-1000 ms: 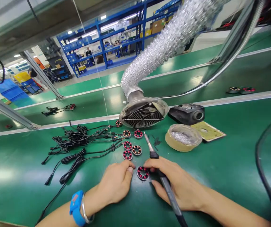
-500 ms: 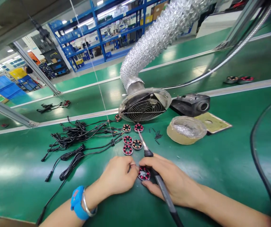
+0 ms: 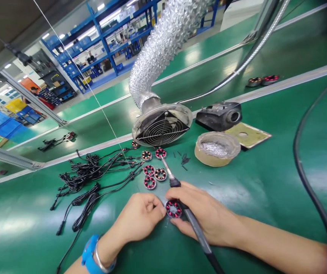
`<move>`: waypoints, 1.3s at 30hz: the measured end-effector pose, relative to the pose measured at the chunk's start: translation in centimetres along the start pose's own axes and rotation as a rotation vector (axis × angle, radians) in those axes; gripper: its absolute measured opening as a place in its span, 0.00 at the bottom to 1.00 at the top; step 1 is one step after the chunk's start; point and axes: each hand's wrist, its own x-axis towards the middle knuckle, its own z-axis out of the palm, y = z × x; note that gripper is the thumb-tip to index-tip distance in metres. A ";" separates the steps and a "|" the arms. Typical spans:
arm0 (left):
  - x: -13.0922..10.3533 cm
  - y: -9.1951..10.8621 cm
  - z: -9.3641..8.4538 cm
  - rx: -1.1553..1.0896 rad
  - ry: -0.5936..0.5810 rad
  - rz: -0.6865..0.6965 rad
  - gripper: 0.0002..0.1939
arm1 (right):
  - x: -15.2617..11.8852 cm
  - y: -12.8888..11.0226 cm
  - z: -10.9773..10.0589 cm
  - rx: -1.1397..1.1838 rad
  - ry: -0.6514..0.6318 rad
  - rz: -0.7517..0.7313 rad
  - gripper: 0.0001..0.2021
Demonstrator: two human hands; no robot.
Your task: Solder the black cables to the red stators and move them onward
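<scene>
My right hand [image 3: 206, 215] grips a ring-shaped coil part [image 3: 173, 209] with red windings between thumb and fingers. A soldering iron [image 3: 194, 224] also lies in that hand, its metal tip pointing up and away. My left hand [image 3: 140, 216] is closed in a pinch at the left edge of the ring; anything between its fingertips is too small to make out. Beyond the hands, several similar rings [image 3: 150, 182] with red or copper-coloured windings lie on the green table [image 3: 237, 236]. Black cables [image 3: 88, 213] in bundles lie to their left.
A fume extractor [image 3: 163, 127] with a silver duct [image 3: 163, 53] stands behind the rings. To its right are a black holder [image 3: 220, 116], a round tub [image 3: 217, 158], a yellow sponge plate [image 3: 249, 135] and black tubing bits [image 3: 184, 160]. A black cord [image 3: 300, 163] hangs at the right.
The view has shifted and tilted. My left hand's fingertips have moved slightly left and down along the ring, showing more of it. My right hand keeps its hold on the ring and iron.
</scene>
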 end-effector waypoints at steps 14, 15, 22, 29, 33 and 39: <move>-0.7 -0.7 0.2 0.025 -0.023 -0.057 0.17 | -0.5 0.1 0.3 0.022 0.026 0.012 0.18; -0.7 -0.6 0.1 -0.019 -0.028 -0.055 0.18 | -0.5 0.2 0.4 0.021 0.026 0.008 0.18; 0.2 0.1 -4.4 0.427 0.447 0.056 0.13 | -0.1 0.7 0.0 -0.073 0.068 -0.012 0.18; 2.5 -0.6 -5.0 0.616 0.575 0.115 0.06 | 0.0 1.6 -1.0 -0.107 0.091 0.048 0.19; 0.4 0.1 -4.9 0.453 0.460 0.136 0.10 | 0.2 1.0 -1.8 -0.033 0.067 0.085 0.22; -2.2 0.4 -1.0 0.064 0.157 0.169 0.14 | 1.6 -2.6 -2.3 0.322 0.168 0.216 0.17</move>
